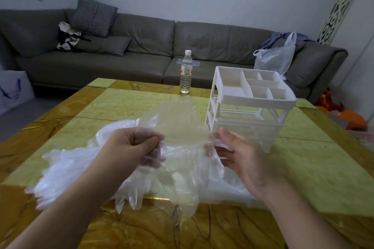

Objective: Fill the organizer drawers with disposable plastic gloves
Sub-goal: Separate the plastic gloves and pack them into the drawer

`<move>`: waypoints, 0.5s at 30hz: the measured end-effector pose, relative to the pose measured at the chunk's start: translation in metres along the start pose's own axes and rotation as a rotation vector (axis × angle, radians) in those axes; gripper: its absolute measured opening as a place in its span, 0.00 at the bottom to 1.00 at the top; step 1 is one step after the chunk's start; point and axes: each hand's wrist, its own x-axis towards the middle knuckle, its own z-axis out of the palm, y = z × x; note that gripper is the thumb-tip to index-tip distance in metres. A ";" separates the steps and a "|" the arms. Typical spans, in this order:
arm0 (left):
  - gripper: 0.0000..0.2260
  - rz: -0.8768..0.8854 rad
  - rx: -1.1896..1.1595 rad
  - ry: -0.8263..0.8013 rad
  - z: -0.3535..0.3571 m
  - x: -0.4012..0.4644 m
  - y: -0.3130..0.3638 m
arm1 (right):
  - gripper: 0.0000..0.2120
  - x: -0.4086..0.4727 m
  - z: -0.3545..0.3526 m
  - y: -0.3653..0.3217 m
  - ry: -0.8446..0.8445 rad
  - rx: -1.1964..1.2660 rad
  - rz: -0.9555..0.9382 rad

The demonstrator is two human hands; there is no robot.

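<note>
Both hands pinch one clear glove (178, 125) stretched between them above the counter (315, 170): the left hand (129, 145) grips its left edge, the right hand (236, 153) its right. A loose glove pile (81, 170) (translucent, crumpled) lies beneath. The white organizer (249, 105) stands just beyond the right hand.

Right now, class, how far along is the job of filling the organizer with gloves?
Barely started. Done: nothing visible; the white organizer's top compartments look empty. In hand: the left hand and right hand hold one clear glove stretched between them. Left: the pile of gloves on the table.
</note>
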 end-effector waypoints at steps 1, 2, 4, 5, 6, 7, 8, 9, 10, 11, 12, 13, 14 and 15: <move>0.06 0.000 -0.007 -0.010 0.001 -0.001 0.000 | 0.23 -0.002 0.004 0.001 -0.053 -0.051 0.010; 0.06 -0.001 -0.014 -0.016 0.002 -0.001 0.000 | 0.21 -0.004 0.009 0.003 -0.073 -0.090 0.014; 0.06 0.000 -0.023 -0.014 0.001 -0.001 0.000 | 0.11 -0.004 0.015 0.006 -0.026 -0.069 0.013; 0.06 0.001 -0.020 -0.007 0.001 -0.001 0.000 | 0.07 -0.004 0.015 0.008 0.000 -0.033 0.021; 0.06 0.002 -0.012 -0.001 0.000 0.000 0.000 | 0.05 -0.004 0.014 0.007 0.021 -0.018 0.030; 0.06 0.003 -0.002 0.007 -0.001 0.000 0.000 | 0.05 -0.003 0.012 0.006 0.035 -0.016 0.030; 0.06 0.004 0.004 0.015 -0.002 0.001 0.000 | 0.05 -0.002 0.009 0.004 0.048 -0.014 0.026; 0.06 0.004 0.005 0.025 -0.003 0.001 0.001 | 0.05 -0.002 0.005 0.001 0.066 -0.011 0.020; 0.06 0.002 0.002 0.035 -0.004 0.002 0.001 | 0.05 -0.001 0.001 -0.001 0.092 -0.020 0.016; 0.06 -0.001 -0.003 0.043 -0.006 0.002 0.002 | 0.04 -0.001 -0.003 -0.002 0.116 -0.038 0.009; 0.06 -0.006 -0.009 0.049 -0.007 0.002 0.002 | 0.05 0.000 -0.006 -0.003 0.137 -0.061 0.002; 0.06 -0.010 -0.015 0.052 -0.007 0.003 0.002 | 0.06 0.000 -0.008 -0.003 0.155 -0.087 -0.005; 0.06 -0.013 -0.020 0.052 -0.008 0.003 0.002 | 0.09 0.000 -0.009 -0.003 0.173 -0.109 -0.012; 0.06 -0.016 -0.023 0.050 -0.007 0.003 0.002 | 0.12 0.000 -0.008 -0.003 0.187 -0.119 -0.020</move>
